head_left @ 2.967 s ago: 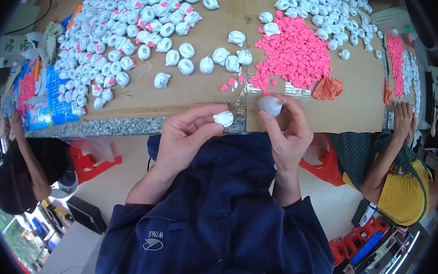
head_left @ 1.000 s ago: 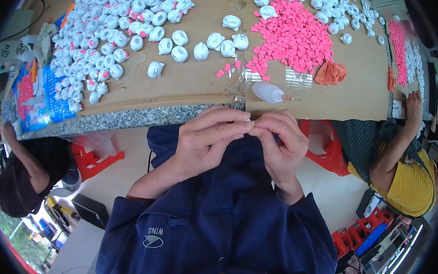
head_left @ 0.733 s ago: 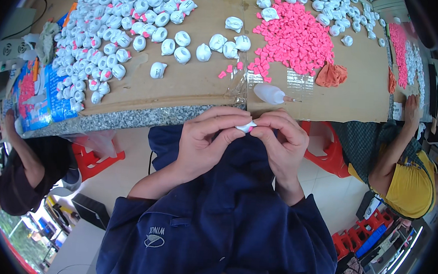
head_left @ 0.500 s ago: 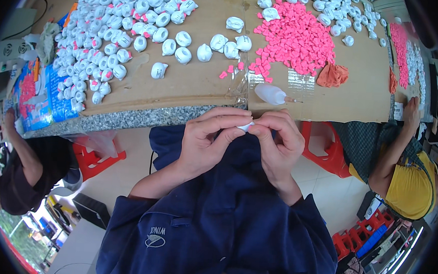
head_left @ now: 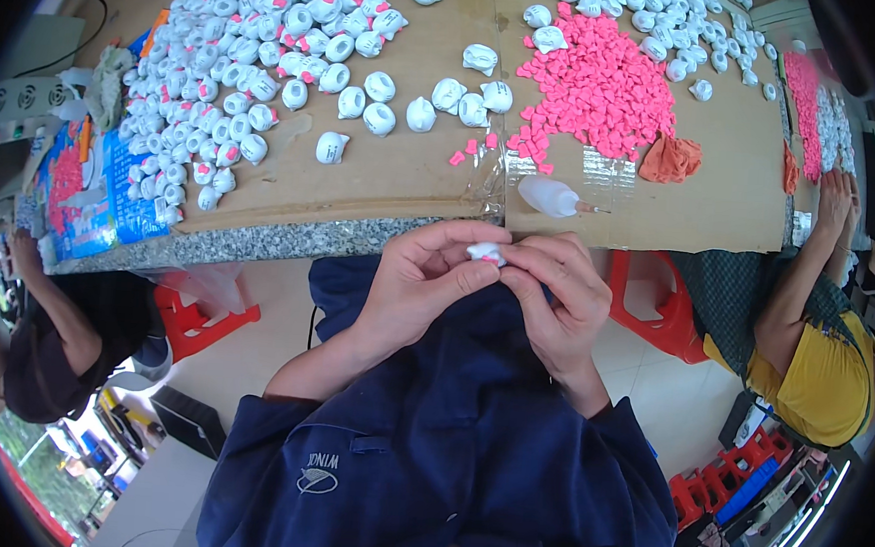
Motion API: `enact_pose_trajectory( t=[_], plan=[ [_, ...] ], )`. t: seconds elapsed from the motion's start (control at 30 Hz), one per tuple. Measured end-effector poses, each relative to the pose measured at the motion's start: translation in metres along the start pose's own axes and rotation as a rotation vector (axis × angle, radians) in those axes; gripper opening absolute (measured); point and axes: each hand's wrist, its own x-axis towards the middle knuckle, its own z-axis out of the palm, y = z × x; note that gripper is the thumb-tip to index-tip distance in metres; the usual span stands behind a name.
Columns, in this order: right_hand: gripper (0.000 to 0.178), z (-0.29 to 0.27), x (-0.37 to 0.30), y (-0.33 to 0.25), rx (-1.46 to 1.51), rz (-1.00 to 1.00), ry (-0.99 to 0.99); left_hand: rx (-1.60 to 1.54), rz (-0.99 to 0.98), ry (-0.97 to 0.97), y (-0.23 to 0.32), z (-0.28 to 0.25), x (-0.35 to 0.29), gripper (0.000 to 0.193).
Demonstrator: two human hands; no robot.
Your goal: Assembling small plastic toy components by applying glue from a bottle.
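Observation:
A small white cat-head-shaped piece with a bit of pink on it is held up just in front of the table edge. My left hand pinches it between thumb and fingers from the left. From the other side, my right hand has thumb and fingertips closed against the piece. Beyond my hands, a translucent squeeze bottle with a thin needle tip lies on its side on the cardboard. A heap of pink bow-shaped bits lies behind the bottle, with several strays to its left.
White cat-head pieces, some with pink bows, cover the table's left; more white pieces lie far right. An orange cloth sits beside the pink heap. Co-workers sit at both sides, near red stools.
The white piece has been turned and more of it shows between my fingers, with pink now visible on it. The whole view has shifted slightly; the co-worker's hands on the right have moved.

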Motion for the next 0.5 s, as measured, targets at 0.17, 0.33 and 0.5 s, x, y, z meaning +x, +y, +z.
enact_pose_trajectory(
  t=[0.17, 0.33, 0.5],
  plan=[
    [0.019, -0.013, -0.003, -0.003, 0.008, 0.021, -0.032, 0.113, 0.15, 0.016, 0.011, -0.006, -0.005, 0.022],
    [0.015, -0.029, -0.003, 0.007, -0.084, 0.08, 0.153, 0.583, 0.452, 0.378, 0.043, -0.034, -0.014, 0.016],
    [0.013, -0.029, 0.0, 0.012, -0.074, 0.1, 0.179, 0.811, 0.643, 0.691, 0.059, -0.071, 0.001, 0.018]
  ],
)
